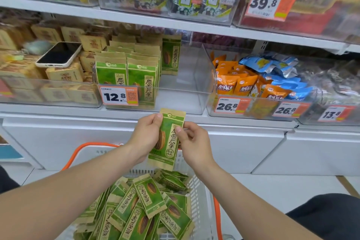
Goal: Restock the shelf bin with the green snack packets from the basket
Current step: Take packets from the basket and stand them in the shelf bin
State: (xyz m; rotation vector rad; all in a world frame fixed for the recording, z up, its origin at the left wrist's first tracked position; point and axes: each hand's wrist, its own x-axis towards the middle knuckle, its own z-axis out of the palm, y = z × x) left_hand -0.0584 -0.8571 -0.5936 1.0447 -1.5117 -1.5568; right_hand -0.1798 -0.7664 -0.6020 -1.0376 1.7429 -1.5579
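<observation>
While left hand [148, 134] and right hand [191, 140] pinch green packet [167, 142] upright between them, basket [198, 187] below.

A green packet [168, 138] with kraft-brown ends (a brown striped seed is printed on it) is seen above a white basket [200, 197] with orange handles [85, 149]; orange-and-white price tags [118, 96] are shown.

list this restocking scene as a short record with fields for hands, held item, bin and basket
basket: white slotted plastic basket, orange handle, loose pile of green packets inside
held item: flat green paper snack packet, upright above the basket
left hand: pinches the packet's upper left edge
right hand: pinches its right edge
shelf bin: clear plastic shelf bin, stocked green packets standing in its left part
nearby: black-screened smartphone lying on tan boxes
</observation>
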